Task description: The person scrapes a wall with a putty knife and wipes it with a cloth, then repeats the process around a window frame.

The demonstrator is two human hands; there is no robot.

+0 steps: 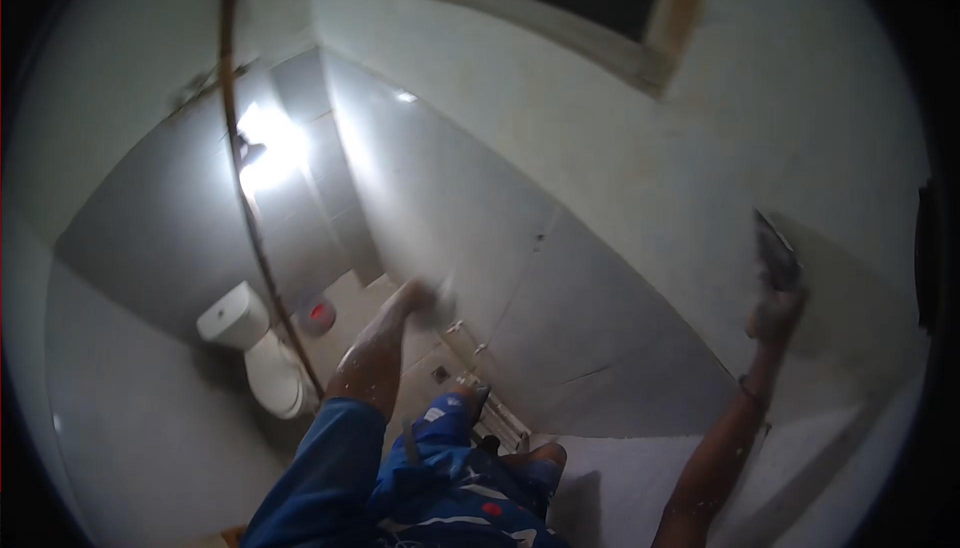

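My right hand point(778, 313) is raised at the right, its fingers wrapped round a flat, dark trowel point(775, 251). The trowel lies close to or against the pale upper wall point(690, 188); whether its whole face touches cannot be told. My left hand point(420, 296) is out in front, lower down, before the grey tiled wall part. A pale, motion-blurred thing point(445, 303) is at its fingers, and its kind cannot be made out. White specks dot both forearms.
A long wooden pole point(240, 138) leans beside a white toilet point(275, 373). A bright lamp point(265, 148) shines near the corner. A wood-framed opening point(560, 28) is high in the wall. Below lie a round container with something red point(317, 315) and a slatted rack-like thing point(505, 423).
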